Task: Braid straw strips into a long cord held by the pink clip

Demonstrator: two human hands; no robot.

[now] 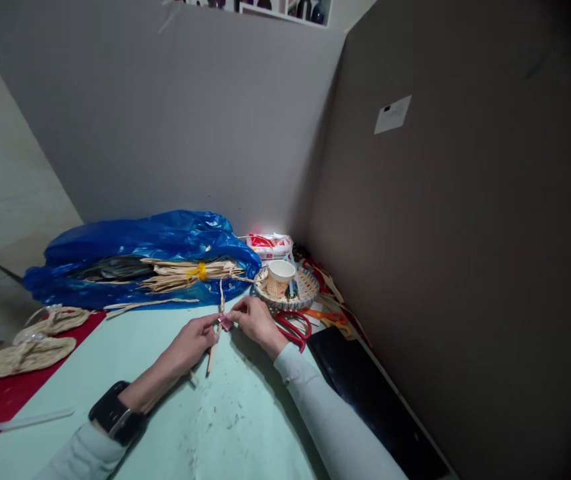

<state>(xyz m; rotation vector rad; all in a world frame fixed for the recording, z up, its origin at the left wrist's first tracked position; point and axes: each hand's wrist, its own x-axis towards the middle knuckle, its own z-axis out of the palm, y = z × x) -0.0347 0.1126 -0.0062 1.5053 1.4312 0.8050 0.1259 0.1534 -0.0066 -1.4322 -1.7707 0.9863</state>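
Straw cord (222, 293) stood out on the table (245, 420), right between my two hands. It was thin and twisted at the far end, and its near end (210, 363) lay flat and pointed toward me. My left hand (194, 343) pinched the cord between finger and thumb. My right hand (256, 323) came in from the other side and pinched a small pink clip (226, 323) that sat against the cord. My fingers hid part of it, so I could not tell if it gripped the cord all the way around.

A black watch (119, 412) was on my left wrist. On the far left was a big blue bag (130, 237), lying open, with a bundle of straw (175, 277) inside. A yellow tie (201, 271) went around the bundle. Some loose strips (135, 307) lay in front of the bag.

To the right of the bag was a round basket (309, 288) with a paper cup (279, 277) in it. A red and white pack (269, 247) was behind that. Red scissors (303, 343) lay near my right wrist, and orange scissors (326, 315) lay farther right. A flat black thing (370, 400) ran along the right edge. Two straw sandals (25, 359) were on the left, over a red cloth (10, 393).
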